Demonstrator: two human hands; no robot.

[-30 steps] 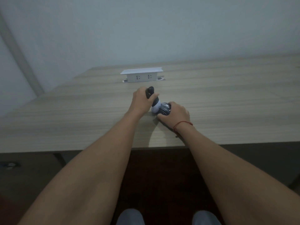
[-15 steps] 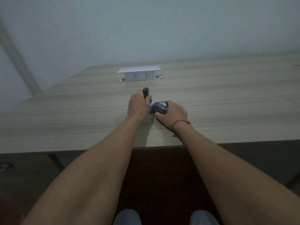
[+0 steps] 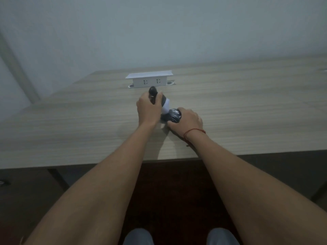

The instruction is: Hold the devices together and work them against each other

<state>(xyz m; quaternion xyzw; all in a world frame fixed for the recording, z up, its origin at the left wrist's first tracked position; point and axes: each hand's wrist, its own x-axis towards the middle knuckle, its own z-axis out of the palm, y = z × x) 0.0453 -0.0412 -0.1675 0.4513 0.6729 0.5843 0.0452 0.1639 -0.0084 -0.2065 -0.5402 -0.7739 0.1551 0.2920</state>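
Black-and-white handheld device (image 3: 163, 105), mid wooden table (image 3: 70, 124): left hand (image 3: 147, 110) gripped handle, right hand (image 3: 188, 121) clasped round head; twisting risked slippage.

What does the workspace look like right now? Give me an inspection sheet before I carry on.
Surface: wooden table, light grain, near edge in view.
Job's things: black-and-white handheld device, tilted; round dark head at its lower end, near the tabletop.
Clutter: nothing seen.
Grip: left hand wraps the device's dark handle; right hand holds the round head. Red string on the right wrist.
Cables: nothing seen.
Surroundings: white pop-up socket box raised from the table behind the hands; plain pale wall; dark floor below.
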